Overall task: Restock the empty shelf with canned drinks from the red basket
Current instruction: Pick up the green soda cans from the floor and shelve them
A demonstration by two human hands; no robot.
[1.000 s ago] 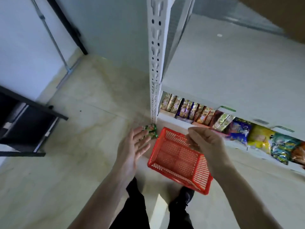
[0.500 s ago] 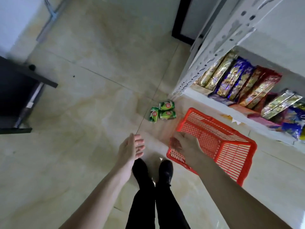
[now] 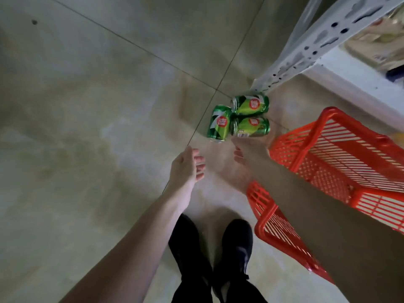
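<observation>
Three green cans [image 3: 240, 117] lie on their sides on the floor at upper centre of the frame, touching one another, just left of the red basket [image 3: 341, 162] — none of them shelved yet. Your left hand [image 3: 185, 166] and right hand [image 3: 249, 149] both reach toward them with fingers loose, gripping nothing. The basket looks empty, so these cans are what's left — the shelf [image 3: 358, 73] at upper right is barely in view

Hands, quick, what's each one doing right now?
Left hand: open, holding nothing.
Right hand: open, empty, just short of the green cans.
</observation>
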